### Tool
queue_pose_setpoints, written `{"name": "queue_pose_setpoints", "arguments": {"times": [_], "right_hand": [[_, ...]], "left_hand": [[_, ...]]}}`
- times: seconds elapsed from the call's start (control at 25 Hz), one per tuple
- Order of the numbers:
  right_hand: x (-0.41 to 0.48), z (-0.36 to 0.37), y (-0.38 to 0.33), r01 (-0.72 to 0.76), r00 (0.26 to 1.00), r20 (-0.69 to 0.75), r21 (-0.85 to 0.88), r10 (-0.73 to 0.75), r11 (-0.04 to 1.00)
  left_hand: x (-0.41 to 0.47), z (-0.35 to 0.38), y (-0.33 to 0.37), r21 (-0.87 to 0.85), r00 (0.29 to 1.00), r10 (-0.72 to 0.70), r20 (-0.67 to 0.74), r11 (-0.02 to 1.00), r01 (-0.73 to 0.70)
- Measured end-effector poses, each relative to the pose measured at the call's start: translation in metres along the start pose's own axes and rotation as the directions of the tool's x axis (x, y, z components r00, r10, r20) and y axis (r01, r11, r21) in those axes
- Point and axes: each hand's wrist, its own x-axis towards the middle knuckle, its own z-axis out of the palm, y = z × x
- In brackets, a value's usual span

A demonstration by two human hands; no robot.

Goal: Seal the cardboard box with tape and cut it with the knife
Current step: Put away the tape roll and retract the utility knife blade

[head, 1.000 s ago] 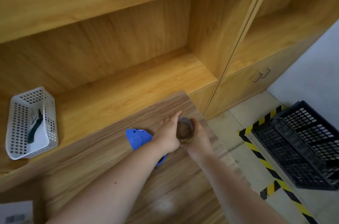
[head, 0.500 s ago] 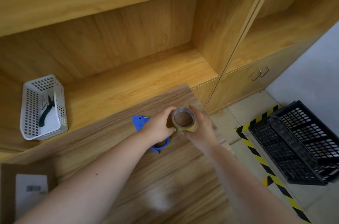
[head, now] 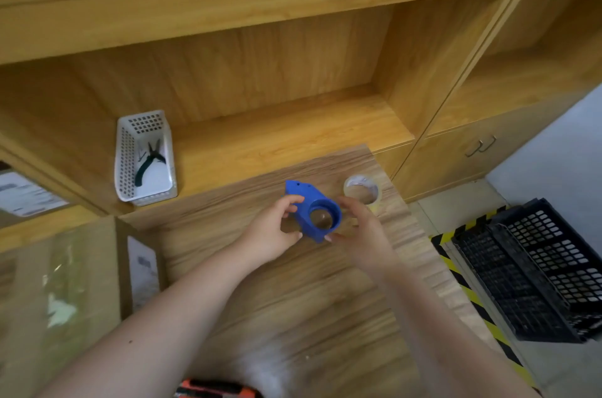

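Note:
My left hand (head: 273, 228) holds a blue tape dispenser (head: 311, 210) just above the wooden table (head: 293, 300), gripping its left side. My right hand (head: 358, 228) is blurred, its fingers spread and curved around the dispenser's round end, with a fingertip at its lower corner. A roll of clear tape (head: 361, 192) lies flat on the table just behind my right hand, with nothing holding it. The cardboard box (head: 58, 283), with clear tape over its top, sits at the lower left. An orange and black knife (head: 215, 391) peeks in at the bottom edge.
A white perforated basket (head: 127, 163) holding black pliers (head: 150, 159) stands on the shelf at the back left. A black plastic crate (head: 537, 273) sits on the floor to the right, beside yellow-black floor tape (head: 462, 273). Wooden cabinets rise behind the table.
Both hands held the tape roll before. The roll now lies on the table, and my left hand has picked up the blue dispenser. My view has shifted left, showing the box.

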Motion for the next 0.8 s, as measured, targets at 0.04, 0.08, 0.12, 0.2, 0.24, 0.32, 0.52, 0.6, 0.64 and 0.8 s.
{"name": "queue_pose_setpoints", "arguments": {"times": [0.04, 0.08, 0.12, 0.2, 0.24, 0.32, 0.52, 0.6, 0.64, 0.8], "right_hand": [[-0.009, 0.011, -0.003, 0.003, 1.000, 0.019, 0.007, -0.004, 1.000], [-0.020, 0.023, -0.006, 0.003, 0.999, 0.041, 0.008, -0.004, 1.000], [-0.030, 0.036, -0.008, -0.003, 0.998, 0.059, -0.010, 0.003, 1.000], [-0.052, 0.066, -0.011, 0.009, 0.996, 0.086, -0.043, -0.005, 0.999], [-0.063, 0.079, -0.012, 0.014, 0.995, 0.098, -0.050, -0.009, 0.999], [-0.083, 0.103, -0.014, 0.006, 0.994, 0.110, -0.060, 0.001, 0.998], [-0.134, 0.150, -0.015, -0.008, 0.987, 0.162, -0.101, 0.024, 0.995], [-0.153, 0.167, -0.012, -0.005, 0.979, 0.202, -0.140, 0.033, 0.990], [-0.160, 0.173, -0.010, 0.000, 0.974, 0.223, -0.160, 0.036, 0.987], [-0.185, 0.201, 0.002, -0.008, 0.963, 0.259, -0.229, 0.069, 0.973]], "left_hand": [[-0.013, -0.006, -0.007, -0.007, 1.000, -0.011, -0.016, 1.000, 0.011], [-0.026, -0.011, -0.015, -0.020, 0.999, -0.017, -0.028, 1.000, 0.016], [-0.039, -0.016, -0.023, -0.031, 0.999, -0.023, -0.036, 0.999, 0.022], [-0.070, -0.023, -0.042, -0.033, 0.999, -0.041, -0.031, 0.999, 0.040], [-0.083, -0.024, -0.051, -0.030, 0.998, -0.055, -0.019, 0.998, 0.055], [-0.112, -0.028, -0.067, -0.016, 0.997, -0.083, -0.003, 0.996, 0.083], [-0.179, -0.033, -0.108, -0.033, 0.993, -0.114, 0.022, 0.993, 0.115], [-0.202, -0.030, -0.125, -0.046, 0.988, -0.148, 0.037, 0.988, 0.150], [-0.209, -0.028, -0.132, -0.056, 0.986, -0.162, 0.035, 0.985, 0.163], [-0.235, -0.019, -0.157, -0.113, 0.972, -0.231, 0.040, 0.966, 0.234]]}}
